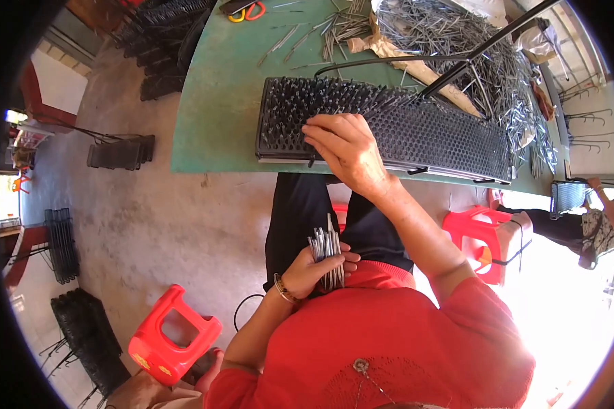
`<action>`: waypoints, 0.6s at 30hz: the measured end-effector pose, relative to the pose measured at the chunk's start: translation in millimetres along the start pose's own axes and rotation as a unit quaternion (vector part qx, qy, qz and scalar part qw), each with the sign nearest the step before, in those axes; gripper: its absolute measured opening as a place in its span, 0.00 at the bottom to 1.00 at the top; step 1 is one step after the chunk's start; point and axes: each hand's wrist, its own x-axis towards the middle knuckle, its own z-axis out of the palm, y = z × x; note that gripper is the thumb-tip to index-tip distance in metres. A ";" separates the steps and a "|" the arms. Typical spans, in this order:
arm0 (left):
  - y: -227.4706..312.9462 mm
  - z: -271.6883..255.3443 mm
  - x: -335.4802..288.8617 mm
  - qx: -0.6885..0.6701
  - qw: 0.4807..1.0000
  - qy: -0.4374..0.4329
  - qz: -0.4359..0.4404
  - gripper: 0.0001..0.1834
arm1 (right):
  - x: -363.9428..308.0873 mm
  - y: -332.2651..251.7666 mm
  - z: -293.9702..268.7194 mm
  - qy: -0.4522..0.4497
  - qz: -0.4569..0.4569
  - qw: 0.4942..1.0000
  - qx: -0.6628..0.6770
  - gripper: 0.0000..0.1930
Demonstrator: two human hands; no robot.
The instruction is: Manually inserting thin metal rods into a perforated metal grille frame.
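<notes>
So my left hand (314, 269) is clenched around a bundle of metal pins (327, 251) low in the middle of the frame, while my right hand (344, 151) rests fingers-down, holding nothing, on the black perforated grid panel (416, 133) up top on the green table (218, 102).

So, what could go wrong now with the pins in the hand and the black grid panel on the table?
1. The left hand holds a loose bundle of metal pins over the lap; a slack grip could let some slide to the floor.
2. The right hand presses on the black grid panel, whose upright pins might prick the fingers.
3. The panel lies at the green table edge and might tip off.
</notes>
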 end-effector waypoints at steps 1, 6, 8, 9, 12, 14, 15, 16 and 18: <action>0.6 -0.4 -1.6 -0.012 1.000 0.008 -0.007 0.15 | -0.9 -2.4 0.9 0.005 0.004 1.000 0.003 0.13; 29.9 0.3 9.1 -0.025 0.995 0.016 0.098 0.15 | -8.6 -14.6 -17.7 0.011 0.099 0.989 0.107 0.09; 47.8 8.0 13.5 -0.014 0.992 -0.005 0.123 0.15 | -16.1 -24.9 -32.9 -0.045 0.212 0.951 0.218 0.09; 52.3 10.8 13.8 -0.010 0.992 -0.007 0.123 0.15 | -20.2 -25.6 -37.6 -0.134 0.282 0.919 0.239 0.10; 62.2 19.0 22.0 0.011 0.991 -0.042 0.126 0.15 | -37.9 -18.4 -38.9 -0.203 0.386 0.832 0.344 0.13; 63.1 26.3 25.6 0.038 0.992 -0.035 0.115 0.16 | -44.6 -13.5 -43.3 -0.177 0.474 0.733 0.455 0.12; 60.3 26.9 29.2 0.049 0.991 -0.038 0.117 0.16 | -45.9 -11.8 -46.7 -0.168 0.483 0.713 0.479 0.12; 58.2 28.0 32.5 0.059 0.991 -0.046 0.114 0.17 | -47.2 -9.5 -51.1 -0.159 0.481 0.718 0.476 0.12; 58.9 32.0 38.2 0.076 0.990 -0.067 0.097 0.16 | -49.9 -4.8 -61.2 -0.175 0.540 0.676 0.470 0.10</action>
